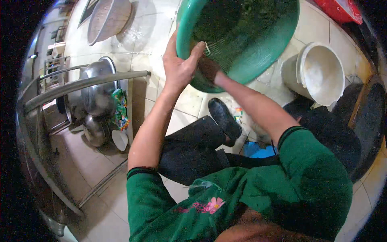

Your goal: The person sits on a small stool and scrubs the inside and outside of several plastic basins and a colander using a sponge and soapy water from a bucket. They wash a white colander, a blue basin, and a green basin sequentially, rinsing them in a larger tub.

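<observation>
A large green plastic basket with a fine-slotted inner wall is tilted up in front of me. My left hand grips its rim at the near left, the thumb on the inner side and the fingers around the outside. Inside the basket, in shadow, is my right hand, close to the wall below my left thumb. Its fingers are hard to make out, so whether they hold anything does not show. The upper part of the basket runs out of the picture.
On the wet tiled floor, a white bucket stands at right and a round sieve-like basket at upper left. A metal rack with steel bowls is at left. A red basin sits at top right.
</observation>
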Motion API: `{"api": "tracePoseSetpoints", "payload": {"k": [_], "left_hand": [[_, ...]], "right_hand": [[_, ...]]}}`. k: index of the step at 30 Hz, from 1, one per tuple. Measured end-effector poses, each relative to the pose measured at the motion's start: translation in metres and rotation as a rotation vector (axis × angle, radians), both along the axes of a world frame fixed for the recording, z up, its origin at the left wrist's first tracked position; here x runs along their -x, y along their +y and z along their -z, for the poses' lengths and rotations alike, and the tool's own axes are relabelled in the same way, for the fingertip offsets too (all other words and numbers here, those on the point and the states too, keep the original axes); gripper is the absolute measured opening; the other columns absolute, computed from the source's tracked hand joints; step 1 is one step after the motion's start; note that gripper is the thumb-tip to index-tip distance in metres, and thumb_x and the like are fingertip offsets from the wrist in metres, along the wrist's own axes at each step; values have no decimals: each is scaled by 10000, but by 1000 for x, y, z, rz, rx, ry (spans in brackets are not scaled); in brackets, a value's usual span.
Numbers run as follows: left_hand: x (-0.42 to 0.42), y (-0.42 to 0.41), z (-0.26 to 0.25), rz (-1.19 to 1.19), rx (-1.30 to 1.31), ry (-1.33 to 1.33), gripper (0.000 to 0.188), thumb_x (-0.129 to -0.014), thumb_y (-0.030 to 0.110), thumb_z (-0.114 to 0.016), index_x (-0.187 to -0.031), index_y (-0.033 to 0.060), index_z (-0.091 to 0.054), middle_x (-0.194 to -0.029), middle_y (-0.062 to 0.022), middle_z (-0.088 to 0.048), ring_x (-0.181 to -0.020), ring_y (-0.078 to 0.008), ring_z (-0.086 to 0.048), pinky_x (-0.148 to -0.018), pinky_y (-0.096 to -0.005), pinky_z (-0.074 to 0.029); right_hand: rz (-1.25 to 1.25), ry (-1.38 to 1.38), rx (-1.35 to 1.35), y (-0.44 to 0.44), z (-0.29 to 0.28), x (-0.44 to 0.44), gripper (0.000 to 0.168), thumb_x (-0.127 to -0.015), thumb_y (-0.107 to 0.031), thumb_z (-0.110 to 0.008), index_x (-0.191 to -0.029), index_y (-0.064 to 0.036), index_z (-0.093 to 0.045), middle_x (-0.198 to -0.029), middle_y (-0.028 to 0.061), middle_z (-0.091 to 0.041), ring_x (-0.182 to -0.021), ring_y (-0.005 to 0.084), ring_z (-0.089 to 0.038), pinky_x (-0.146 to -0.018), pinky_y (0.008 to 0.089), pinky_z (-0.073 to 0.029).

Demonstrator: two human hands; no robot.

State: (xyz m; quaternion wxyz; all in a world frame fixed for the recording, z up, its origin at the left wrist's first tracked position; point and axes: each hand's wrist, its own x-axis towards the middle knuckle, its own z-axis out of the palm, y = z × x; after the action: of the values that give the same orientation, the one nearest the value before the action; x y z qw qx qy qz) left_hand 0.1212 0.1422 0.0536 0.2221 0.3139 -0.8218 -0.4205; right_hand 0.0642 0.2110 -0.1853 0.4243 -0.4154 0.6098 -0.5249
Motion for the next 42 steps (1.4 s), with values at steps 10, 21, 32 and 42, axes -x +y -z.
{"api": "tracePoseSetpoints", "payload": {"k": [10, 21, 32, 42], "left_hand": [[-28, -22, -1, 2, -270, 148, 745, -650, -80, -590, -1370, -13, -410, -1277, -120, -546, -1160, -199, -518, -1008, -318, -386], [-44, -57, -10, -240, -348, 256, 267, -856, 162, -686, -1062, 15, -604, -920, -55, -650, -756, -110, -579, -664, -279, -488], [-48, -42, 46, -436, -681, 495, 303, -907, 187, -620, -1146, 23, -531, -1010, -64, -618, -838, -173, -595, -741, -346, -508], [-109, -88, 102, -429, -1250, -81, 408, -932, 207, -556, -1269, -2, -458, -1205, -161, -559, -1012, -308, -576, -914, -462, -488]], "right_hand": [[-224, 1015, -496, 51, 35, 36, 412, -875, -149, -479, -1272, -49, -514, -1190, 159, -557, -1139, 363, -489, -1088, 519, -250], [-43, 1232, -239, 52, 3, 43, 360, -925, -173, -411, -1236, -22, -512, -1282, 219, -498, -1158, 342, -507, -1023, 362, -358], [-219, 146, -35, 10, -145, -5, 322, -919, -286, -434, -1055, -5, -514, -973, 186, -596, -893, 303, -573, -830, 401, -450], [-148, -215, -392, 164, -287, 219, 453, -862, -434, -596, -1083, -39, -610, -988, 40, -643, -875, 134, -626, -771, 283, -520]]}}
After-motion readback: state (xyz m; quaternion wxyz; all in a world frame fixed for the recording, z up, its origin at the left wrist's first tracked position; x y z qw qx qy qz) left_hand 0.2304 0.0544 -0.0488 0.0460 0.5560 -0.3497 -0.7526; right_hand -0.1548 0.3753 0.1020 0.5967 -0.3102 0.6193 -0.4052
